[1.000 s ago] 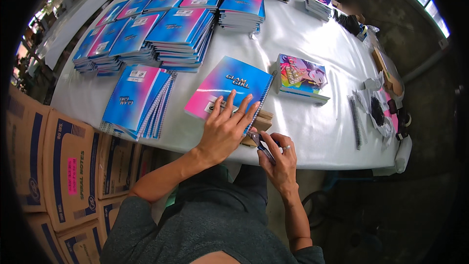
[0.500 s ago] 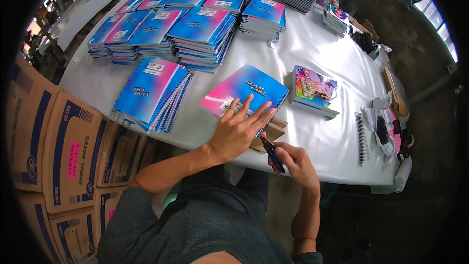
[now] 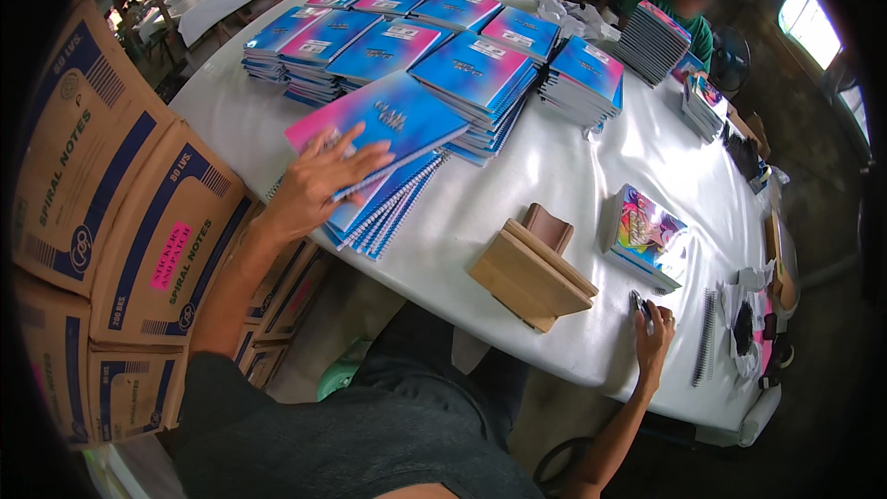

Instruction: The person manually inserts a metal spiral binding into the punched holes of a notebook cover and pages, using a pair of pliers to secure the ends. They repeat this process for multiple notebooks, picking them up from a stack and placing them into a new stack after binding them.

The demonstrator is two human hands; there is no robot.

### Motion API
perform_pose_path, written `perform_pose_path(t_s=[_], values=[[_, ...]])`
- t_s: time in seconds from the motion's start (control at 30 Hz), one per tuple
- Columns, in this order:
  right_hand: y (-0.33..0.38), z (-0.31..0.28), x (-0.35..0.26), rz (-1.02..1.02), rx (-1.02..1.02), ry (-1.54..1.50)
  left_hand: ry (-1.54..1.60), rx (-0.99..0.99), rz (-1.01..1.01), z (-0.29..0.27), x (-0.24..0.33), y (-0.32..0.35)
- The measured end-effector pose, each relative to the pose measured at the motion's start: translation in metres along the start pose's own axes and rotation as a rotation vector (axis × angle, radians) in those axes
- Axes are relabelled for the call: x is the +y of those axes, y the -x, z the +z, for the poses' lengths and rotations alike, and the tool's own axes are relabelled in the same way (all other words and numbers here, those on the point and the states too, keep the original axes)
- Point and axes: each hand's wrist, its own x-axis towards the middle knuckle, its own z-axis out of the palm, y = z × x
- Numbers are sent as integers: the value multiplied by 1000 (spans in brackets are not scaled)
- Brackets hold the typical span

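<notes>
A pink-and-blue spiral notebook (image 3: 407,115) is gripped at its pink end by my left hand (image 3: 325,171), fingers spread over the cover and the thumb below. It is held tilted above a fanned stack of matching notebooks (image 3: 393,208) at the table's near left. Well to the right, my right hand (image 3: 656,333) closes round small cutting pliers (image 3: 639,303) low over the tabletop. Between my hands stands a wooden block (image 3: 528,275) with a brown piece behind it. A pile of inner pads with a colourful illustrated cover (image 3: 652,229) lies just beyond my right hand.
Several notebook stacks (image 3: 383,51) fill the far left of the white table (image 3: 517,185). Black wire spirals (image 3: 707,337) and crumpled wrapping (image 3: 747,323) lie at the right. Cartons (image 3: 176,249) rise along my left. A person in green (image 3: 695,37) is at the far side.
My left hand has carried the notebook left from the wooden block to above the near stack. My right hand has moved right with the pliers, away from the notebook's spiral. The view has shifted.
</notes>
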Motion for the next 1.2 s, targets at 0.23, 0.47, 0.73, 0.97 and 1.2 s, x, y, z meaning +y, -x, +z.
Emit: perform_pose_path(t_s=[0.23, 0.47, 0.73, 0.97, 1.2], values=[[-103, 11, 83, 260, 467, -259, 132, -550, -69, 8, -23, 20], [-153, 16, 127, 350, -143, -253, 224, -8, 40, 33, 33, -45], [-139, -12, 76, 545, 230, -507, 734, 102, -26, 112, 107, -155], [-48, -48, -120, 227, 463, -1299, 1463, -355, -184, 106, 135, -190], [5, -12, -136, 153, 484, -1518, 1420, -267, 97, 99, 133, -150]])
